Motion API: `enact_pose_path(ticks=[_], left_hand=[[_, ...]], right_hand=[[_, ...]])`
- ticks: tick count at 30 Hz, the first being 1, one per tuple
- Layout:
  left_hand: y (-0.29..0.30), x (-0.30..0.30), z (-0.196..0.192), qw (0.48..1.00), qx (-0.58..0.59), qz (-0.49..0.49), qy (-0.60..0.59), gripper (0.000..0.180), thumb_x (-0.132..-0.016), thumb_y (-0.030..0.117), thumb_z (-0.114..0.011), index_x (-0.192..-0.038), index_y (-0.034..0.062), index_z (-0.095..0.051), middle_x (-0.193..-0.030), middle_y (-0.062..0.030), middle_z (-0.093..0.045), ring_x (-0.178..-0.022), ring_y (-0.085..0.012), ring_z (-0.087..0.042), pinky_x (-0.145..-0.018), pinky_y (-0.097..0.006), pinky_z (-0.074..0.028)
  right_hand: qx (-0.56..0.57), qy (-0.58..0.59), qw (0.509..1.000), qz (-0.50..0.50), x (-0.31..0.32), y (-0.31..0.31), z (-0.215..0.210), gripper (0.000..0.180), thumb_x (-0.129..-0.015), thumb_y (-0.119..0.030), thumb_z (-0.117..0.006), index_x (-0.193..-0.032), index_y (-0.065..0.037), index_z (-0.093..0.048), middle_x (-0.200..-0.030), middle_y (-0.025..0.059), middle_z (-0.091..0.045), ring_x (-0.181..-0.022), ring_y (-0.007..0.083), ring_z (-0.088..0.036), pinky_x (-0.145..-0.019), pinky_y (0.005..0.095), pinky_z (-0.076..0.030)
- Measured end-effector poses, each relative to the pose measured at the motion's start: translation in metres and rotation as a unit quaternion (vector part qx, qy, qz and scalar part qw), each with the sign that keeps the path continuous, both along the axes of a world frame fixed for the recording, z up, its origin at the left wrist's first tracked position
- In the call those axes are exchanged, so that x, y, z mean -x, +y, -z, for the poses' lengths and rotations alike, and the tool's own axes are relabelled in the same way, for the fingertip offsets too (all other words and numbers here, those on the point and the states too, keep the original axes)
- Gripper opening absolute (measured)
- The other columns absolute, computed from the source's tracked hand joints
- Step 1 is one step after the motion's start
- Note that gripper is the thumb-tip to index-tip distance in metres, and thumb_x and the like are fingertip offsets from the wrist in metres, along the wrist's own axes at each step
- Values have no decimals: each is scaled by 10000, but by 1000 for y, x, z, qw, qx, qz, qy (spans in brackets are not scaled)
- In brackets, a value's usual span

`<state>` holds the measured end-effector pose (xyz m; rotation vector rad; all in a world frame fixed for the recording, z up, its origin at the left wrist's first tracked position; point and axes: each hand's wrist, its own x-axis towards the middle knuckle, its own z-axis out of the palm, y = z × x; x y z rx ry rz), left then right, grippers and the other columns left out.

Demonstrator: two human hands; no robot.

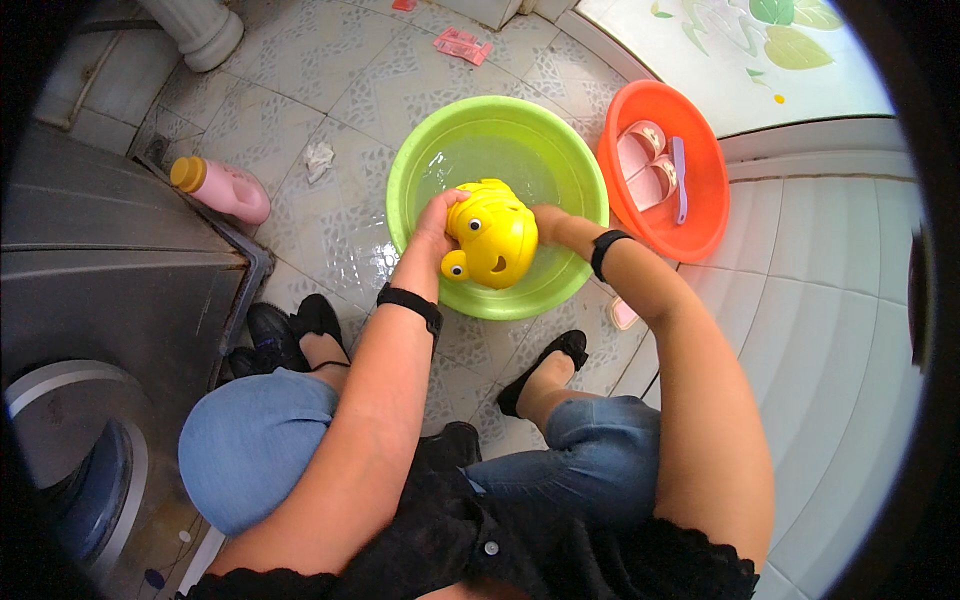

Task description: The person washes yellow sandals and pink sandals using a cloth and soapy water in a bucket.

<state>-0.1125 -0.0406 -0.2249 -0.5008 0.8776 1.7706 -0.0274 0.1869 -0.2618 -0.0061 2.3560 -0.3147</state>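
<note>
A shiny yellow thing with a cartoon face [510, 240], bulging eyes and ridges at its far end, is held over a lime-green basin [398, 205] of water. Its kind is not clear from this side. My left hand [436, 226] is closed around its left side, with the thumb on top. At the opposite side, my right hand [549, 222] presses against it, and the fingers are mostly hidden behind the yellow thing. Both wrists wear black bands.
An orange basin [712, 215] with pink slippers [648, 180] and a purple brush [680, 180] touches the green one at right. Left stands a pink bottle [225, 190] with a yellow cap. Crumpled tissue [319, 160] and a pink wrapper [462, 46] lie on the tiles.
</note>
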Motion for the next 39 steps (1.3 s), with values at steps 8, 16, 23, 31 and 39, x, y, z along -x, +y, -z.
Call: enact_pose_path(ticks=[8, 16, 23, 31, 39], left_hand=[[-1, -1, 48, 1000, -16, -12, 17, 431, -777, 264, -607, -1125, 11, -605, -1033, -152, -673, -911, -281, -654, -850, -396, -529], [7, -12, 24, 998, -33, -39, 21, 455, -746, 248, -604, -1128, 2, -607, -1027, -153, -674, -916, -290, -656, -866, -400, -529], [-7, 13, 18, 987, -149, 1, -54, 409, -791, 267, -562, -1091, -1, -632, -1008, -177, -690, -872, -315, -673, -806, -439, -554], [3, 7, 0, 934, -340, -109, -8, 479, -870, 383, -510, -1168, 20, -608, -1089, -161, -677, -933, -312, -668, -877, -467, -530], [28, 6, -30, 977, 77, -15, 196, 374, -761, 282, -698, -997, -6, -668, -876, -79, -680, -746, -189, -653, -658, -336, -521]], right_hand=[[423, 94, 831, 350, 13, -11, -144, 164, -833, -135, -575, -987, -92, -613, -927, -12, -614, -849, 111, -560, -783, 274, -463], [254, 270, 917, 144, 2, -44, -112, 185, -884, -226, -566, -937, -50, -586, -952, 171, -607, -913, 350, -597, -813, 403, -479], [98, 237, 942, 216, 46, 19, -56, 247, -864, -197, -516, -1028, -52, -630, -1021, 201, -641, -971, 365, -611, -828, 443, -482], [120, 249, 927, 253, 16, 31, -64, 235, -800, -163, -583, -982, -45, -675, -941, 147, -690, -855, 316, -658, -776, 402, -517], [173, 283, 898, 290, 7, 38, -104, 320, -790, -209, -634, -1061, -44, -666, -1029, 121, -684, -905, 260, -667, -809, 361, -517]])
